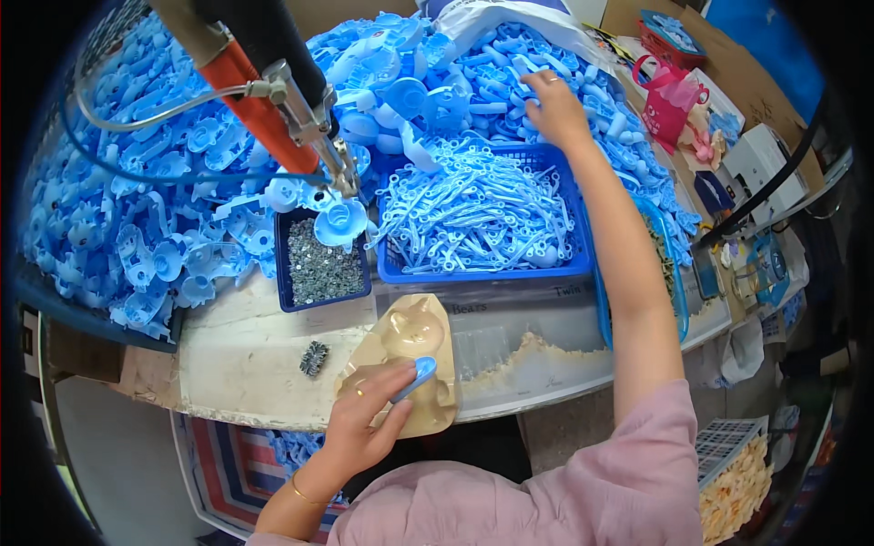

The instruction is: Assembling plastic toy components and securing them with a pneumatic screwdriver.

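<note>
Over a tan moulded fixture (414, 326) at the table's front edge, my left hand (364, 423) pinches a small oval blue plastic piece (420, 373). The fixture has rounded hollows, partly covered by that hand. My right hand (557, 107) is stretched far forward to a heap of blue plastic parts (510, 45). Its fingertips touch a light blue part there, with the thumb apart from the fingers. Below that arm, a blue basket (482, 276) holds many thin blue link-like pieces (473, 205).
An air-driven screwdriver (314, 136) hangs at upper left above a dark tray of small screws (323, 264). A screw clump (314, 358) lies on the table. Blue moulded shells (137, 200) fill the left. Right stand a blue-rimmed tray (681, 300) and a pink bag (669, 105).
</note>
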A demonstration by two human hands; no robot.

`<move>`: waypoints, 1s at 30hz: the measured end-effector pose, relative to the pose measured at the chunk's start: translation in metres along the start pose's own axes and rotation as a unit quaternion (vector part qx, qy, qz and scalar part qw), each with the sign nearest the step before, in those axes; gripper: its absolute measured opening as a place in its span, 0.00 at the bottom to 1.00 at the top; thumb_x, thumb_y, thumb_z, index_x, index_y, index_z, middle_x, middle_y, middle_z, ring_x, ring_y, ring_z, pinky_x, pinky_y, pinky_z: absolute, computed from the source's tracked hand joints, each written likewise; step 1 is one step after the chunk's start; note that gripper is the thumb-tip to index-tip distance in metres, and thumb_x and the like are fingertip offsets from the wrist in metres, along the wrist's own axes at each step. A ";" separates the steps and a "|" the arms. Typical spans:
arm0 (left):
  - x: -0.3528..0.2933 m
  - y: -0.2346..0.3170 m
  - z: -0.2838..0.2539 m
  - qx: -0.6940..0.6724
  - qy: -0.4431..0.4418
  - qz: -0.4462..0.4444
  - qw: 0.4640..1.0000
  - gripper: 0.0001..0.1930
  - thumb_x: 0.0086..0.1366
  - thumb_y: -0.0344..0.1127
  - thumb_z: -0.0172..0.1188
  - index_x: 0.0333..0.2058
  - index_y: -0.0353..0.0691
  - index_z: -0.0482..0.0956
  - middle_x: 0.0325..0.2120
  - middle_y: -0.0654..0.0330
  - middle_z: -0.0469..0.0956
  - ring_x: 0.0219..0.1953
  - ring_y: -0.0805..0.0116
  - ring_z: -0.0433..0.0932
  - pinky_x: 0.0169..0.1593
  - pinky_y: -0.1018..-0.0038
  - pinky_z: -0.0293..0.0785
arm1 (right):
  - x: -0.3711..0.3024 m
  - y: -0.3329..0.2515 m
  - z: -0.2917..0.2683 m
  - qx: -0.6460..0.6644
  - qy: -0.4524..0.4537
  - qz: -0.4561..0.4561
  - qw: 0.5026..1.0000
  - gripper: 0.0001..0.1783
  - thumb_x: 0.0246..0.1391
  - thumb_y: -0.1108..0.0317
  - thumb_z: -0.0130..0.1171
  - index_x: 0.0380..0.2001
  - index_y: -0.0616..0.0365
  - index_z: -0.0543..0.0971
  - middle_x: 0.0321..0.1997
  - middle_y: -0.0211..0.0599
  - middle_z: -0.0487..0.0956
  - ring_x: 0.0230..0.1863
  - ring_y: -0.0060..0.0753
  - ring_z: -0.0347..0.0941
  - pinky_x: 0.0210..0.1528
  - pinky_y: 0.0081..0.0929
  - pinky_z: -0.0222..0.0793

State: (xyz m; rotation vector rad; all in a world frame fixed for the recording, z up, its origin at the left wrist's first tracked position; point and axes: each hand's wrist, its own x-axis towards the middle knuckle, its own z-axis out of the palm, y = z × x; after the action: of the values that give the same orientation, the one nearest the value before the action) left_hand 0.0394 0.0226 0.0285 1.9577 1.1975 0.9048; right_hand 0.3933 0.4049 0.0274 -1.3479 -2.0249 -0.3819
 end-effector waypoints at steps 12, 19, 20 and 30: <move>-0.024 -0.013 -0.015 0.001 0.037 -0.045 0.998 0.18 0.63 0.22 0.60 0.52 0.32 0.81 0.52 0.46 0.81 0.56 0.51 0.80 0.59 0.66 0.74 | -0.033 0.024 -0.026 0.014 -0.087 0.126 0.988 0.16 0.48 0.69 0.64 0.43 0.56 0.80 0.39 0.52 0.83 0.43 0.55 0.80 0.45 0.44 0.76; -0.031 -0.011 -0.012 -0.015 0.057 -0.069 0.996 0.17 0.63 0.23 0.62 0.52 0.36 0.81 0.51 0.46 0.82 0.54 0.51 0.81 0.58 0.65 0.75 | -0.052 0.026 -0.059 -0.014 -0.113 0.205 0.972 0.15 0.50 0.63 0.65 0.42 0.53 0.84 0.46 0.48 0.83 0.49 0.53 0.79 0.50 0.45 0.76; -0.031 -0.010 -0.011 -0.015 0.049 -0.080 0.995 0.17 0.63 0.24 0.62 0.52 0.36 0.81 0.51 0.46 0.82 0.54 0.51 0.81 0.58 0.66 0.75 | -0.045 0.027 -0.057 -0.012 -0.108 0.207 0.972 0.15 0.50 0.63 0.65 0.42 0.53 0.84 0.46 0.48 0.83 0.49 0.53 0.79 0.50 0.45 0.76; -0.021 0.005 0.002 -0.007 0.071 -0.087 0.994 0.17 0.64 0.25 0.63 0.52 0.36 0.81 0.50 0.47 0.82 0.54 0.52 0.81 0.56 0.67 0.76 | 0.020 0.060 -0.007 -0.057 -0.037 0.223 0.972 0.32 0.47 0.77 0.64 0.58 0.50 0.71 0.55 0.50 0.79 0.54 0.59 0.76 0.53 0.51 0.75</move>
State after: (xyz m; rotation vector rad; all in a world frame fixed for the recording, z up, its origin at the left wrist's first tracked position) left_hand 0.0358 0.0012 0.0272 1.7713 1.4148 0.9701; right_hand 0.4444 0.4404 0.0389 -1.8572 -1.7074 -0.2465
